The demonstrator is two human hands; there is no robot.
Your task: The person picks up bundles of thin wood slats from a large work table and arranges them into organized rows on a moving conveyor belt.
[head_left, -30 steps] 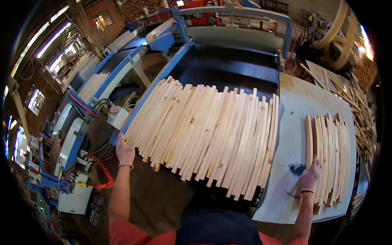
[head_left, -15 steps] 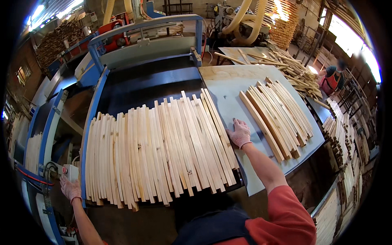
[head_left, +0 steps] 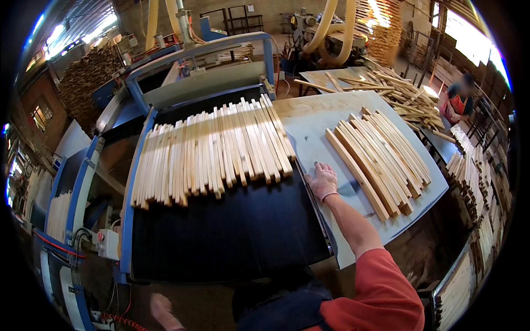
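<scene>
A wide row of pale wooden strips (head_left: 212, 151) lies side by side on the black conveyor belt (head_left: 232, 234), toward its far part. My right hand (head_left: 323, 182), in a pinkish work glove, rests on the near left of the light blue tabletop (head_left: 345, 190) beside the belt, fingers spread and holding nothing. On that tabletop, to the right of the hand, lies a smaller stack of wooden strips (head_left: 381, 160). My left hand (head_left: 164, 310) is low, before the belt's near edge, its fingers smeared by motion. Above and left of it is a grey control box (head_left: 108, 244) with a red button.
A blue machine frame (head_left: 201, 47) spans the belt's far end. Behind the tabletop, loose wooden pieces (head_left: 400, 94) lie heaped. A person (head_left: 459, 99) in a red apron stands at the far right. More strips (head_left: 469, 182) are stacked along the right; another blue frame (head_left: 77, 193) stands left.
The row of strips has moved away from me along the belt, baring its near part. My left hand has left the control box and swung down and right. My right hand stays put.
</scene>
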